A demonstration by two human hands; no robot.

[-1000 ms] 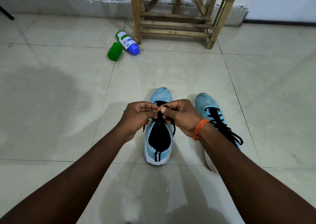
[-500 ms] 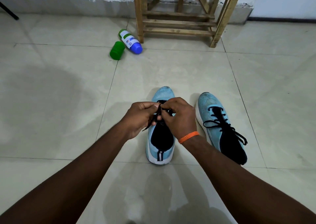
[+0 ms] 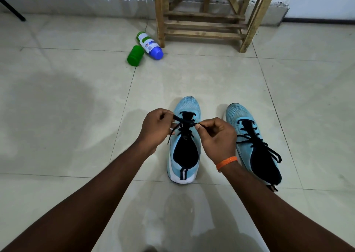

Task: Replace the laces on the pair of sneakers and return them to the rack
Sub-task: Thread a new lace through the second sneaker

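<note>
Two light-blue sneakers stand side by side on the tiled floor (image 3: 211, 75), toes toward one wooden shoe rack (image 3: 205, 24) against the wall: the left sneaker (image 3: 185, 142) lies between the two hands and the right sneaker (image 3: 253, 142) just beside it carries its own black lace in a loose bow. The left hand (image 3: 156, 128) and right hand (image 3: 218, 138) each have curled fingers pinching one end of the black lace (image 3: 185, 122), drawn taut across the left sneaker's upper eyelets. One orange wristband (image 3: 226, 162) circles the right wrist, and near the rack's left leg lie one white bottle with a blue cap (image 3: 149, 45) and one green cap (image 3: 135, 55), touching.
</note>
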